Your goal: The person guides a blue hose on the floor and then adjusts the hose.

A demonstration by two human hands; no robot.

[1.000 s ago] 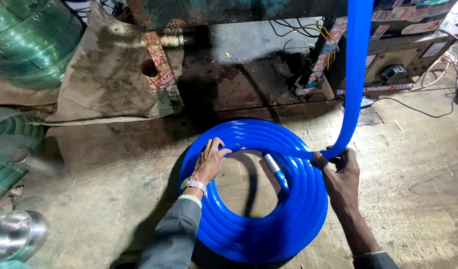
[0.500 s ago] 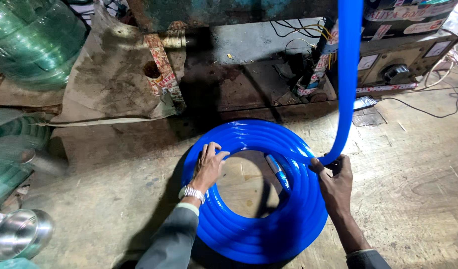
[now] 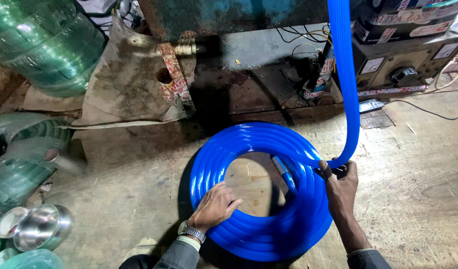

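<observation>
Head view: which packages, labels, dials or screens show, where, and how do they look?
Cardboard box: top right, atop the machine; dark with pale printed bands.
Meter dials: on the grey control unit below it, small white squares; another at.
Printed tube: upper centre-left, red and white, round hole.
No screens.

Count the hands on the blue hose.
2. The left hand presses on the blue hose coil's inner lower-left edge; the right hand grips the hose where it rises off the coil's right side.
</observation>
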